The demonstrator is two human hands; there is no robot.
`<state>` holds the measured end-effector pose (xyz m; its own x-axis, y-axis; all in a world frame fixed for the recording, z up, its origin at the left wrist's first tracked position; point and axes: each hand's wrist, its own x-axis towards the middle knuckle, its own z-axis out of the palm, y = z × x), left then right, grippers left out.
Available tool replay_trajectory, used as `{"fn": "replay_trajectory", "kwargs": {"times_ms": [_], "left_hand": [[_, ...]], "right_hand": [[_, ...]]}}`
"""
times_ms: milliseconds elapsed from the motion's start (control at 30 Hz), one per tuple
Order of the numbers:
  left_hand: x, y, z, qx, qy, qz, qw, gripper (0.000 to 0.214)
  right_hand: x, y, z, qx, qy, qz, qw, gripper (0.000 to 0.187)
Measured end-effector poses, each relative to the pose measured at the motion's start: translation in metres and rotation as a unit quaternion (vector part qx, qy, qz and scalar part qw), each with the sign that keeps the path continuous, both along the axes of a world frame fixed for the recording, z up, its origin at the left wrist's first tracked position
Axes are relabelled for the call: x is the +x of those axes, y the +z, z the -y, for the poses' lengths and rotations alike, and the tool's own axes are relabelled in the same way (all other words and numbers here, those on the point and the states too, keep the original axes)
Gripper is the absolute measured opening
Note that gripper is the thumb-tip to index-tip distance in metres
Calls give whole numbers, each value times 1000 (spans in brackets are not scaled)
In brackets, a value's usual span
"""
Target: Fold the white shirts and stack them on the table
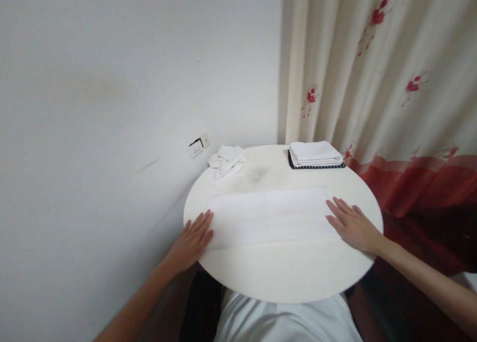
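A long white cloth (270, 215) lies flat across the round white table (283, 277), folded into a wide strip. My left hand (194, 240) rests flat at the cloth's left end, fingers stretched out and together, palm down at the table's edge. My right hand (352, 225) lies flat on the cloth's right end, fingers spread. Neither hand grips anything.
A stack of folded white cloths (315, 153) sits on a dark tray (316, 166) at the back right. A crumpled white cloth (226, 160) lies at the back left. A white wall with a socket (198, 145) is left; a flowered curtain (380, 83) hangs right.
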<state>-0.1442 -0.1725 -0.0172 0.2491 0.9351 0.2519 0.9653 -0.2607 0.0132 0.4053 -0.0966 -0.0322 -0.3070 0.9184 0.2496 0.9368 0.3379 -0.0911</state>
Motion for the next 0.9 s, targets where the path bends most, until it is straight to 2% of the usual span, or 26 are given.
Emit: {"fn": "replay_trajectory", "kwargs": {"times_ms": [67, 167, 233, 367, 467, 633, 700, 800, 900], "left_hand": [[-13, 1, -9, -5, 37, 14, 999, 55], [-16, 13, -35, -16, 85, 34, 996, 60], [-7, 25, -57, -29, 65, 41, 997, 64], [14, 45, -103, -81, -15, 54, 995, 67], [17, 55, -133, -124, -47, 51, 990, 62], [15, 77, -166, -243, -29, 13, 969, 61], [20, 87, -175, -293, -27, -21, 956, 62], [33, 101, -187, -372, -42, -64, 925, 51], [43, 109, -196, -386, -53, -92, 916, 48]], "right_hand": [[16, -2, -3, -2, -15, -5, 1000, 61], [25, 7, -23, 13, -50, -20, 998, 61], [19, 20, -46, 25, -42, -34, 998, 60], [-8, 44, -93, 1, 66, -50, 997, 56], [-30, 55, -119, -60, 124, -47, 989, 53], [-49, 75, -146, -176, 179, -31, 968, 40], [-53, 84, -154, -249, 177, -27, 952, 40], [-56, 98, -163, -356, 154, 7, 922, 41], [-56, 110, -165, -420, 149, 8, 895, 45]]}}
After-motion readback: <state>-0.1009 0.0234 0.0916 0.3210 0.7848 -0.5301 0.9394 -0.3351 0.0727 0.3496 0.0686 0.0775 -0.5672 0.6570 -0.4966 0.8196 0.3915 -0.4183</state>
